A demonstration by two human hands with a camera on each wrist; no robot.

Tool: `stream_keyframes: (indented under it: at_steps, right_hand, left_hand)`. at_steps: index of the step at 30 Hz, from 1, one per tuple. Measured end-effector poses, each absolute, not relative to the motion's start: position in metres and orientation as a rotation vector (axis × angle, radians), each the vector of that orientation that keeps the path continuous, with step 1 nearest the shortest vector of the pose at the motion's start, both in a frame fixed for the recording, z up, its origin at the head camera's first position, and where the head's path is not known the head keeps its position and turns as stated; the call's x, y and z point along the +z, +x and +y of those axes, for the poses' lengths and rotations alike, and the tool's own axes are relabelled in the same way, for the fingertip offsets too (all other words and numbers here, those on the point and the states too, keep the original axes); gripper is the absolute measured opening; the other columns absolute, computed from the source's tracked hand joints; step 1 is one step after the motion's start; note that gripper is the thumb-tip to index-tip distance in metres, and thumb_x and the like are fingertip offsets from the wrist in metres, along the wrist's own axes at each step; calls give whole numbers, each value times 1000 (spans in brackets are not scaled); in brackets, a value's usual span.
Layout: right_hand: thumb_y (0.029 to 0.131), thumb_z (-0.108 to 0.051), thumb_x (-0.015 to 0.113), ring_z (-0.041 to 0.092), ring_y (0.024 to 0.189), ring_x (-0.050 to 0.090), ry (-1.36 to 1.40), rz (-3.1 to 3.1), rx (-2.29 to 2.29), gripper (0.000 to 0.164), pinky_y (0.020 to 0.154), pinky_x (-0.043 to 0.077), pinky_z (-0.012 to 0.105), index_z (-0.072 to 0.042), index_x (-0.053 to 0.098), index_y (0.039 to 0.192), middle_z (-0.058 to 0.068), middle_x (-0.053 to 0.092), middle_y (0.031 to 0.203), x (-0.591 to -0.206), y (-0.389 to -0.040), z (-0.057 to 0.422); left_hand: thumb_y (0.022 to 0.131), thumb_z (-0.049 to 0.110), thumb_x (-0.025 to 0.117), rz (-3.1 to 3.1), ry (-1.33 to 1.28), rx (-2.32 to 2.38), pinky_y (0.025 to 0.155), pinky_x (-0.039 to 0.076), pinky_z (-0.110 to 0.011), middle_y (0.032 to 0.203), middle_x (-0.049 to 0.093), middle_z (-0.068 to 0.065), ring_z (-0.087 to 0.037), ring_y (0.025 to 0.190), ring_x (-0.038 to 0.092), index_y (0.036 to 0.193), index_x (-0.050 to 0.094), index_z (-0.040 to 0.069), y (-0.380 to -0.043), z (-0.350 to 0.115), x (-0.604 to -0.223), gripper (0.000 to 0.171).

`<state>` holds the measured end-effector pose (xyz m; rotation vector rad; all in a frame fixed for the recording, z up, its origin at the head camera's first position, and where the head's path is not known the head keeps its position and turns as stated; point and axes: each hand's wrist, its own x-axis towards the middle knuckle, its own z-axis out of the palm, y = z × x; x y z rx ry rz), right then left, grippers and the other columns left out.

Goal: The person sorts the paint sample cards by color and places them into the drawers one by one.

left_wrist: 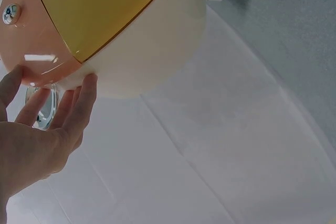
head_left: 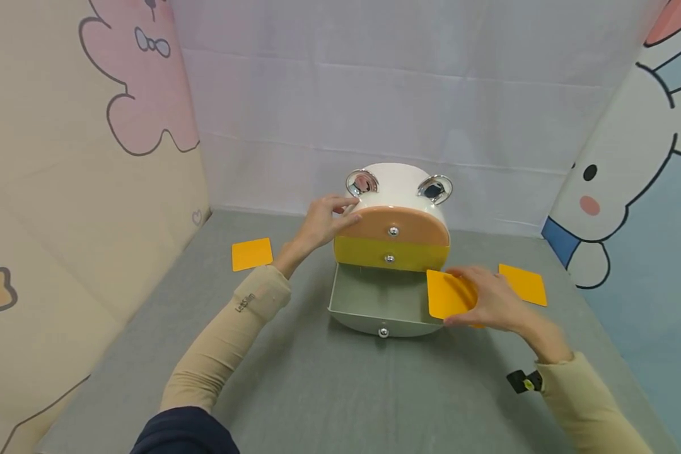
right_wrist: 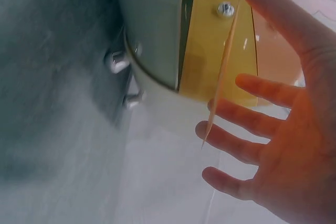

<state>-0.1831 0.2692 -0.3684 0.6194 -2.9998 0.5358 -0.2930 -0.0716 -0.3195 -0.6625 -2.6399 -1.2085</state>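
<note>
A small white drawer box with silver ring-shaped ears stands on the table. Its orange drawer and yellow drawer are closed; the pale green bottom drawer is pulled out. My left hand rests its fingertips against the box's upper left side, fingers spread. In my right hand I pinch a square orange card by its edges between thumb and fingers. The card stands tilted over the right front corner of the green drawer. Seen edge-on, the card crosses the right wrist view.
One orange card lies on the grey tabletop left of the box, and another orange card lies to the right, behind my right hand. A white cloth wall rises at the back, with cartoon-printed walls on both sides.
</note>
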Motion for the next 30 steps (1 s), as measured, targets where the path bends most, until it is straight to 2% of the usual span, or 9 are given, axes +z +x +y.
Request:
stream_keyframes:
  at_steps: [5,15,24,30]
  right_hand:
    - [62,-61,82,36,120,50,673,-2984,538,91,98,37,61,-14,53,134,13,56,135,-371,-187,248]
    - [61,-59,83,30,108,55,775,-2921,575,89,92,44,50,-13,55,132,10,60,129,-378,-196,218]
    - [61,-58,83,35,116,51,779,-2904,581,88,98,42,56,-11,57,130,14,58,132,-384,-201,202]
    - [61,-58,83,34,117,49,825,-2858,530,87,98,42,55,-10,58,129,14,59,130,-389,-201,193]
  left_hand:
    - [89,28,70,-2633,-665,-1218,89,54,-42,128,63,-13,-32,108,63,126,65,10,-292,-71,-322,42]
    - [89,28,70,-2630,-672,-1208,89,54,-43,129,63,-13,-32,109,62,127,64,10,-292,-72,-321,42]
    - [89,28,70,-2629,-673,-1210,89,54,-42,128,63,-13,-32,108,62,127,64,11,-293,-72,-319,43]
    - [89,27,70,-2636,-665,-1198,89,54,-41,126,64,-13,-32,108,63,127,64,10,-293,-72,-320,42]
